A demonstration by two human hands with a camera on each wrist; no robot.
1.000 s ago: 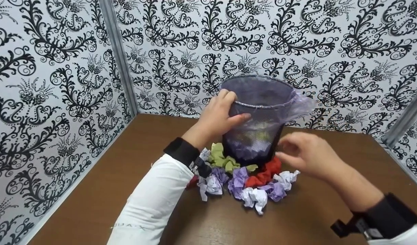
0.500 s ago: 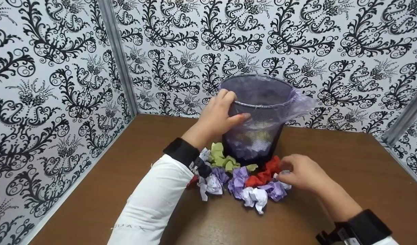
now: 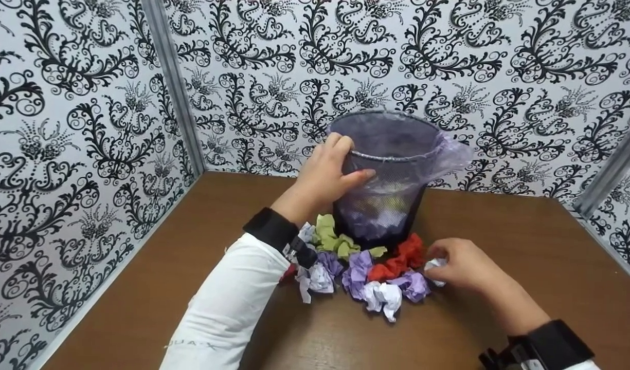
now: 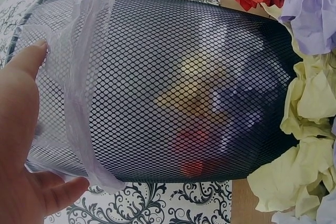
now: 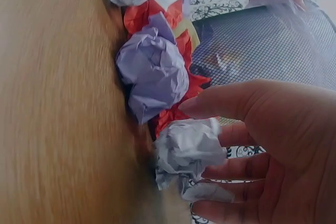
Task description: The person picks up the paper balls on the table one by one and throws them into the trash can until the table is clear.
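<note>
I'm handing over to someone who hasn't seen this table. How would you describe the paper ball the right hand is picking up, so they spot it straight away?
Start at the black mesh bin on the brown table; crumpled paper balls ring its near side. Go to the right end of that ring, where the right hand rests. The white ball pinched in its fingers is the one, lying right of the red paper and purple ball.

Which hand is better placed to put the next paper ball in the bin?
Probably the right hand: its fingers already curl round a white ball on the table. The left hand grips the bin rim.
</note>
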